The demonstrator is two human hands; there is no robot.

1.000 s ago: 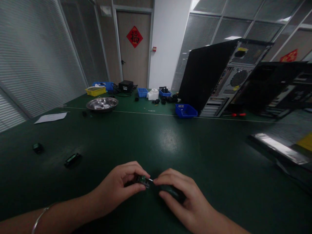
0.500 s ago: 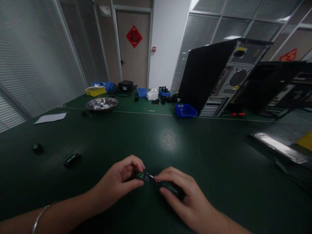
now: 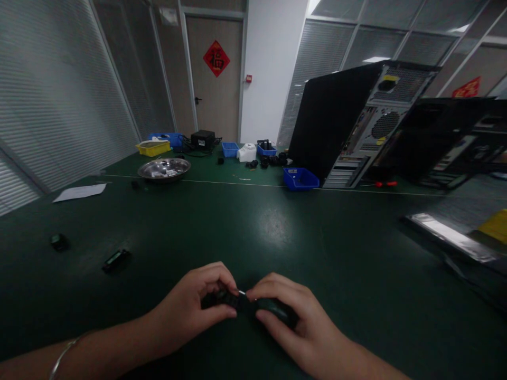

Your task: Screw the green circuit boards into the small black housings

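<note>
1. Tool handle (image 3: 275,310): finished smooth, faintly glossy; shaft (image 3: 242,293) seen as bright metal.
2. Tabletop (image 3: 237,227): surfaced smooth, with a soft sheen.
3. Dish (image 3: 182,167): formed in polished metal.
4. Blue tray (image 3: 303,184): moulded in smooth plastic.
5. Computer case (image 3: 327,121): side finished matt, rear seen as bare metal.
6. Sheet (image 3: 80,193): shown as matt paper.
7. Door (image 3: 216,103): faced in matt wood grain.

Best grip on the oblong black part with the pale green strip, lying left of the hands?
Pinch the oblong black part across the middle of its long sides, coming from above. It lies low on the dark green tabletop, slanting away to the right, and looks narrowest across those sides. The left hand is nearer but holds a small dark part.
</note>
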